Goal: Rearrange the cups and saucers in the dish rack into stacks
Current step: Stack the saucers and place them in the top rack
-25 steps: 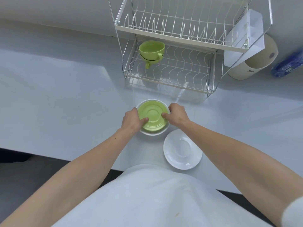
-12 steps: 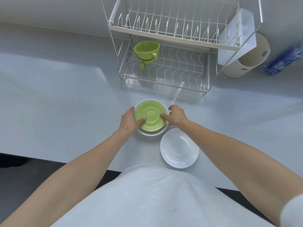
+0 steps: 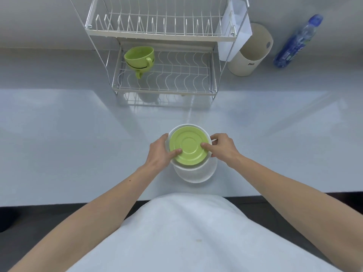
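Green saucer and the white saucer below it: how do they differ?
The green saucer is held by the left hand and right hand atop a white piece; the white saucer lies untouched on the counter, partly covered. Colours differ. Both are round.

Counter (image 3: 59,134) (glossy): rack (image 3: 165,89), canister (image 3: 249,54), bottle (image 3: 296,42)

Place: it looked like a kitchen.
Evidence: a dish rack (image 3: 163,61) and utensil holder (image 3: 250,54) stood on a pale counter (image 3: 68,134).
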